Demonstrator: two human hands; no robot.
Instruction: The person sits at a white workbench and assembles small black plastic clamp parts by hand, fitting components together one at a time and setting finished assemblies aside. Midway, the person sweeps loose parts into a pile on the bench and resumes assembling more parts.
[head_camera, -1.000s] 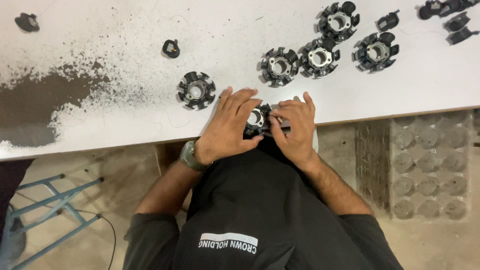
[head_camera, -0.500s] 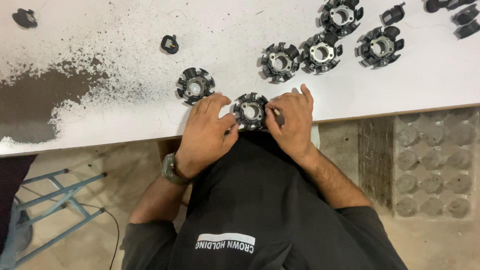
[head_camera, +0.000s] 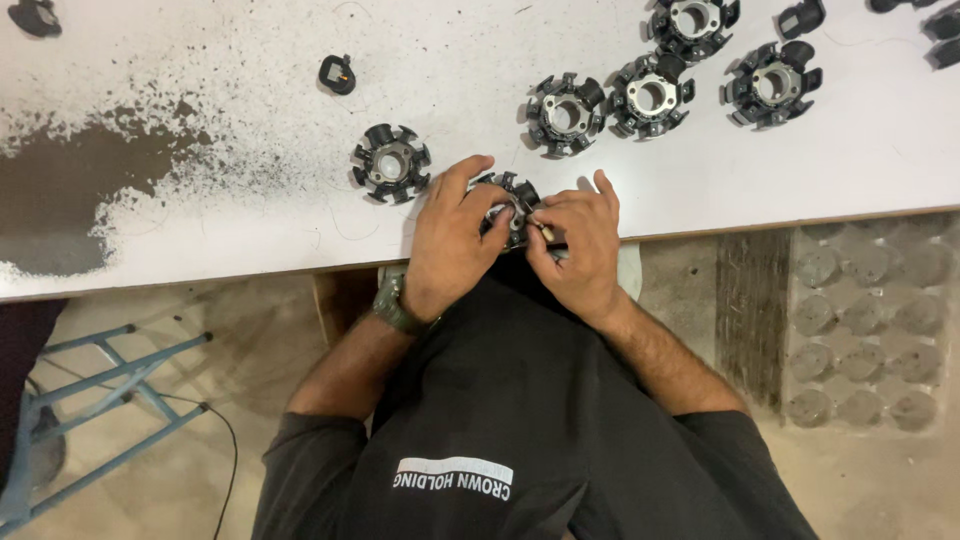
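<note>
My fingers (head_camera: 497, 222) are pinched round a small dark toothed core (head_camera: 512, 195), a ring of black poles about a pale metal hub, which sits at the near edge of the desk (head_camera: 200, 240) right in front of me. The left hand (head_camera: 452, 240) grips it from the left side, thumb and forefinger curled over its rim; the right hand (head_camera: 578, 245) closes on it from the right, its fingertips nipping something tiny and pale at the core's near side, too small for me to tell what. Half a second ago the core lay more exposed between the hands, and a second ago the left hand covered it almost wholly; now both hands have drawn in tight over it, so I judge the work has passed from turning the piece to fine handling at one spot. Just left of my left hand lies a second core (head_camera: 391, 163), untouched. Further up the desk three more stand close in a row (head_camera: 566, 112), (head_camera: 650, 96), (head_camera: 771, 84), with another (head_camera: 692, 20) at the top edge. A small black cap (head_camera: 337, 74) lies well apart on the left, above a worn brown patch (head_camera: 70, 200) in the white surface. A blue metal frame (head_camera: 100, 400) stands on the floor below.
</note>
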